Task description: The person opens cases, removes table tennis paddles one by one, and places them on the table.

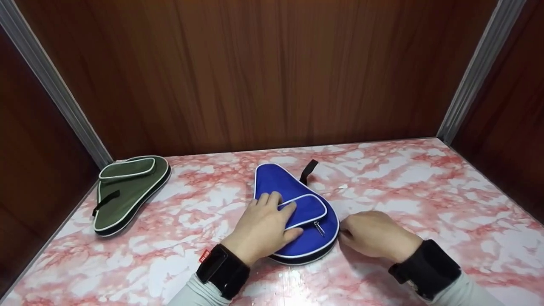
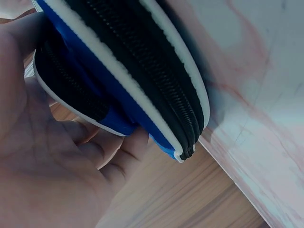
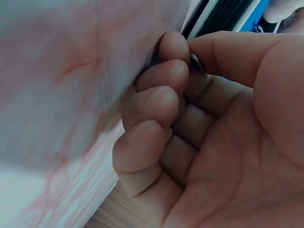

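Left hand flat on blue case, narrow end pointing away

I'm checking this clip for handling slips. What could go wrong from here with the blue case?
The right hand pinches only a small metal zipper pull at the blue case edge, so it might slip free. The left hand presses only one side, so the case could pivot on the marble table.

Green paddle case at far left of the pink-white marbled tabletop, flat, white piping, black strap on its near side. Dark wood panels behind and on both sides, grey metal strips in the corners.
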The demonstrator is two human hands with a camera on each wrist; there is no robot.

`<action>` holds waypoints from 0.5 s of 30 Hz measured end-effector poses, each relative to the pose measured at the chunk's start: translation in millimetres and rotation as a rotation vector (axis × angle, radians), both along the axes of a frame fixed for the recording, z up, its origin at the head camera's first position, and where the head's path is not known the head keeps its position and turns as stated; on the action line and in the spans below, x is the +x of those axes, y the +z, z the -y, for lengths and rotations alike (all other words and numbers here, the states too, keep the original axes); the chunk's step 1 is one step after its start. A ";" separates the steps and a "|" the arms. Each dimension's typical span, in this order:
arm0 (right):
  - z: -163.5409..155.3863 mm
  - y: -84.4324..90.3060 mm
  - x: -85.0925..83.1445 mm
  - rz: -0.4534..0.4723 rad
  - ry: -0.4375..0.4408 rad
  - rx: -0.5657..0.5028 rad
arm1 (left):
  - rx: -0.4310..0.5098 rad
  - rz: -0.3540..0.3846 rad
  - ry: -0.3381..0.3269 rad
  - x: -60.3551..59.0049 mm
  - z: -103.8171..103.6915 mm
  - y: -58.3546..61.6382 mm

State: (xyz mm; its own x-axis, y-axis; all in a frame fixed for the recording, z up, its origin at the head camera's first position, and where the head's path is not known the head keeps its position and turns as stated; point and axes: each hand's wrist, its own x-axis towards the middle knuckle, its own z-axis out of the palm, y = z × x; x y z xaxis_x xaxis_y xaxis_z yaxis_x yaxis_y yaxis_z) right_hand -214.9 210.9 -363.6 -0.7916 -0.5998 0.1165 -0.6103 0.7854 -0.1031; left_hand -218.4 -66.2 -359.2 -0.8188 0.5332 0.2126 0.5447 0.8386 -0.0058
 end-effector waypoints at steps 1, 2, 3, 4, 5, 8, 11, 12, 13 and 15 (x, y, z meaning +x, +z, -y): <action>0.1 0.2 0.4 0.002 0.006 -0.004 | 0.000 0.000 -0.001 -0.2 -0.2 0.2; 0.2 0.6 0.8 0.007 0.013 -0.009 | 0.000 -0.001 -0.001 -0.2 -0.4 0.3; 0.3 1.0 1.2 0.012 0.020 -0.014 | 0.001 -0.002 -0.002 -0.2 -0.5 0.5; 0.5 1.5 1.6 0.017 0.027 -0.019 | 0.002 -0.004 -0.003 -0.1 -0.6 0.6; 0.2 1.9 2.1 0.020 0.034 -0.022 | 0.006 -0.008 -0.004 0.1 -0.7 0.7; 0.6 3.4 3.4 0.035 0.054 -0.028 | 0.019 -0.014 -0.007 1.0 -0.6 0.8; 1.0 5.0 4.7 0.069 0.066 -0.030 | 0.028 -0.006 -0.005 1.5 -0.4 0.7; 1.3 5.7 5.1 0.085 0.068 -0.031 | 0.029 -0.001 -0.003 1.4 -0.3 0.7; 1.5 6.2 5.5 0.099 0.070 -0.032 | 0.027 0.005 -0.001 1.2 -0.4 0.7; 1.9 7.2 6.1 0.121 0.077 -0.035 | 0.026 0.014 0.003 0.9 -0.5 0.6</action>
